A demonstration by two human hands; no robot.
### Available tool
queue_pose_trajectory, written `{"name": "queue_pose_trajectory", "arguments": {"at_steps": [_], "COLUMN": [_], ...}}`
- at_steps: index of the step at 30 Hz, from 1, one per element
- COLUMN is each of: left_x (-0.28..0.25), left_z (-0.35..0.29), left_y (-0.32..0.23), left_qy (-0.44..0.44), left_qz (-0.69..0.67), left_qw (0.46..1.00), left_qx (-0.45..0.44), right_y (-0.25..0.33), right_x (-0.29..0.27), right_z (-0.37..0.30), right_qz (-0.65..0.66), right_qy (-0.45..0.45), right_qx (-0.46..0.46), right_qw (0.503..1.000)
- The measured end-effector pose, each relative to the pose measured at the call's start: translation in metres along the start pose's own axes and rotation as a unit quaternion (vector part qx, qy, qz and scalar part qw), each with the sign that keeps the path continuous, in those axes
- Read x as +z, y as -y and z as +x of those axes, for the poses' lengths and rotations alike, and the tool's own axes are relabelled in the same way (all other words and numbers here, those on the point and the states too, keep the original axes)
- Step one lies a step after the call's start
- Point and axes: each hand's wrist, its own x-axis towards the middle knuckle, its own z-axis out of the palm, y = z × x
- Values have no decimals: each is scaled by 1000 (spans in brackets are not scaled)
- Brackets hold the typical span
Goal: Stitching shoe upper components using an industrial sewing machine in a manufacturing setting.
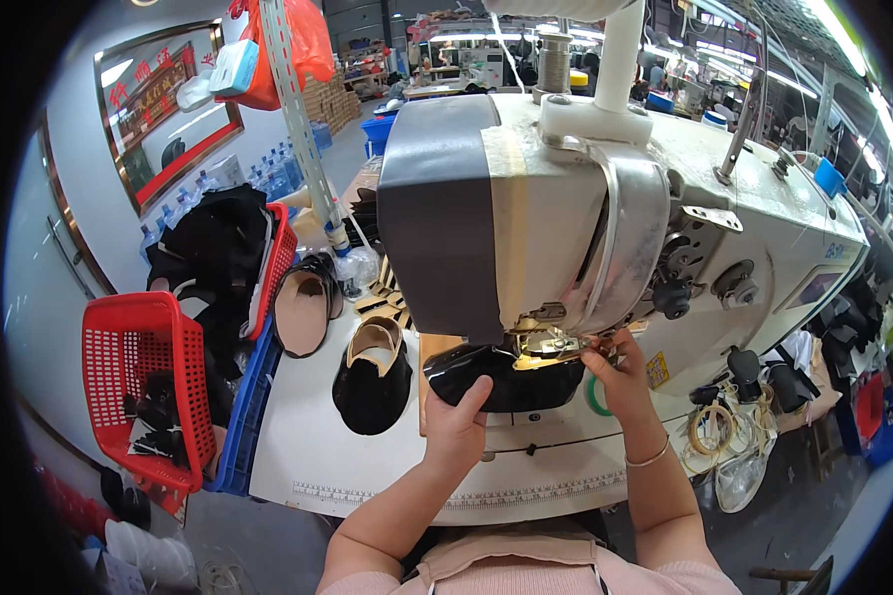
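Under the needle area of a large white and grey sewing machine lies a glossy black shoe upper. My left hand grips its left end, the thumb on top and the other fingers hidden beneath. At its right end my right hand is closed, thumb and fingertips pinching the edge beside the metal presser foot. A lamp lights the stitching spot yellow. On the white table to the left rests a black shoe upper with a beige lining. Farther left stand more black uppers with a pinkish inside.
A red plastic basket with black pieces stands left of the table, by a blue crate. Black material is heaped behind it. A ruler strip runs along the front table edge. Cords and bags hang at the right.
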Motion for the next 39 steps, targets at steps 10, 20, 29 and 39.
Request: {"name": "queue_pose_trajectory", "arguments": {"at_steps": [10,20,29,39], "left_x": [-5,-3,-5,-10], "left_z": [8,-19,-19,-14], "left_y": [-21,-1,5,10], "left_qy": [36,24,29,46], "left_qz": [-162,-61,-31,61], "left_qw": [972,991,996,997], "left_qx": [-166,-115,-74,-22], "right_y": [-1,10,22,7], "right_x": [0,16,16,14], "right_z": [3,-15,-8,-8], "right_qz": [20,-489,-500,-337], "right_qy": [-19,24,22,19], "right_qx": [79,-442,-422,-324], "right_qw": [996,752,756,884]}}
